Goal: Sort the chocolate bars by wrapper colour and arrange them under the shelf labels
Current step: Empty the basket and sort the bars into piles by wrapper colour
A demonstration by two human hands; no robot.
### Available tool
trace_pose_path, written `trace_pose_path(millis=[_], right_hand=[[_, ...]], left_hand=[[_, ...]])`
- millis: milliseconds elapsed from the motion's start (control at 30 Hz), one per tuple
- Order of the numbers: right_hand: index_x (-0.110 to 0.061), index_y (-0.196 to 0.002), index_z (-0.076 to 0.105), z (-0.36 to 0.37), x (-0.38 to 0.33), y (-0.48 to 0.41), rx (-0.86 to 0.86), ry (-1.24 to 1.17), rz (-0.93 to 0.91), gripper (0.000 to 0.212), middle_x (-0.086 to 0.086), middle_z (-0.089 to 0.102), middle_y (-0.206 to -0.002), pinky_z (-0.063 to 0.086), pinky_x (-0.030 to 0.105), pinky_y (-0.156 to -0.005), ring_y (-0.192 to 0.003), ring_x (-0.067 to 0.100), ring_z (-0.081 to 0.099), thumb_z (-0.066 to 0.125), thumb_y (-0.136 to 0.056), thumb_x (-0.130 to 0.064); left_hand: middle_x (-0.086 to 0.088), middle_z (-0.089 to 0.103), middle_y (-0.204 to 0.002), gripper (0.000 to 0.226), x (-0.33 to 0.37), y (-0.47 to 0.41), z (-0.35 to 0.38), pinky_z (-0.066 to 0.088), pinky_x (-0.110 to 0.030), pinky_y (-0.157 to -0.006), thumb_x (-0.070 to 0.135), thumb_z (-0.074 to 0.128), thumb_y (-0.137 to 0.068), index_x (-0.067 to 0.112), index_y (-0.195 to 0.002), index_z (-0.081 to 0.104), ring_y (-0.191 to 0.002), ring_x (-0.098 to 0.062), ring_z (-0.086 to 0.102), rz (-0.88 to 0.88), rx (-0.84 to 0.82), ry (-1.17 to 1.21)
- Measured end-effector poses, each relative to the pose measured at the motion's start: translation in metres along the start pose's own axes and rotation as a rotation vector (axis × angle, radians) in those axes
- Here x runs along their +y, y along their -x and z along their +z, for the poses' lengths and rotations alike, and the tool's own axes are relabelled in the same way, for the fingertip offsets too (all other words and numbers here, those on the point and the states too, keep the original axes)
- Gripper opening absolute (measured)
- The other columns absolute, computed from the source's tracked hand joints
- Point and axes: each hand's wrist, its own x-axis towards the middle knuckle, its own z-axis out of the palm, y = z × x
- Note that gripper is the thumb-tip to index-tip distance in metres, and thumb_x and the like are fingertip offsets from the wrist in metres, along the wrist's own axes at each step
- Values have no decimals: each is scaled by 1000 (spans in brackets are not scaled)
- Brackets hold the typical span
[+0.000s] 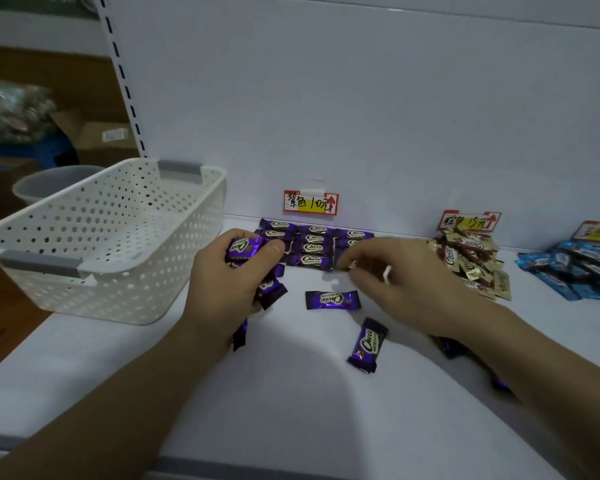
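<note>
Purple-wrapped chocolate bars lie in neat rows (312,242) against the back wall under the purple label (310,202). My left hand (232,282) grips a bunch of purple bars (244,247). My right hand (395,278) reaches to the right end of the rows, its fingertips on a purple bar there (352,262); the hand hides its grip. Two loose purple bars (332,300) (368,345) lie on the shelf between my hands. More purple bars (447,344) peek from under my right forearm.
A white perforated basket (94,237) stands at the shelf's left end. A heap of gold-brown bars (471,261) sits under its label (470,221), and blue bars (575,268) lie at the far right under a third label (598,233). The shelf's front edge (187,465) runs below.
</note>
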Motion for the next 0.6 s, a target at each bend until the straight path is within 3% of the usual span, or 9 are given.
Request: trace_pose_path(millis=[100, 267, 400, 600], right_hand=[[-28, -114, 71, 16, -9, -13, -241, 136, -26, 20, -17, 63, -89, 36, 11, -67, -72, -3, 54, 65, -96, -30], [-27, -111, 75, 28, -18, -22, -288, 131, 7, 29, -10, 66, -101, 44, 18, -78, -90, 7, 59, 58, -95, -12], [-26, -90, 74, 32, -16, -16, -203, 59, -15, 4, -14, 64, -85, 42, 14, -68, -79, 2, 58, 74, -86, -28], [-27, -100, 79, 46, -6, -20, -44, 33, 86, 19, -11, 73, -100, 47, 9, -78, -90, 5, 64, 70, -89, -14]], left_hand=[[-4, 59, -59, 16, 0, -2, -1, 40, -23, -40, 17, 71, -91, 9, -81, 62, -44, -13, 51, -39, -6, 50], [-5, 55, -57, 16, -6, -8, -3, 30, -26, -47, 20, 71, -91, 10, -84, 61, -46, -17, 45, -68, -7, 102], [-10, 51, -60, 20, -8, -11, -5, 28, -25, -45, 21, 71, -91, 9, -82, 58, -49, -21, 41, -87, -13, 140], [-15, 45, -70, 23, -12, -15, -8, 30, -24, -42, 25, 69, -92, 8, -84, 55, -51, -22, 41, -102, -14, 162]])
